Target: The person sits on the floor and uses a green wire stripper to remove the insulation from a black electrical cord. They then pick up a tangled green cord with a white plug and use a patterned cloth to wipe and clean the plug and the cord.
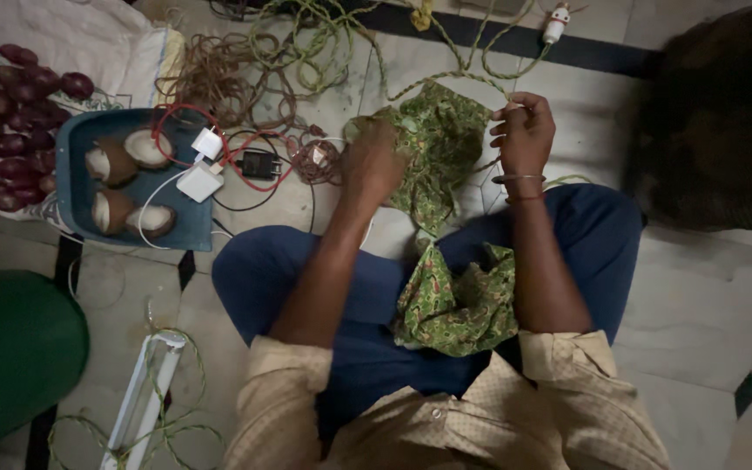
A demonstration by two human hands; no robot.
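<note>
I sit cross-legged on a tiled floor in dark blue trousers. A green patterned cloth [446, 287] drapes from my lap up to my hands. My left hand [372, 161] grips the cloth's upper left part. My right hand [524, 130], with bangles at the wrist, pinches the cloth's upper right edge together with a thin green twisted cord [467, 74] that runs away across the floor.
A tangle of brown and green cords [254, 61] lies ahead. A blue tray [76, 139] holds coconut halves [115, 161] and white chargers [202, 178]. Red onions [10, 96] lie on a white sack at left. A green object [10, 348] and a white tube fitting [145, 392] sit near left.
</note>
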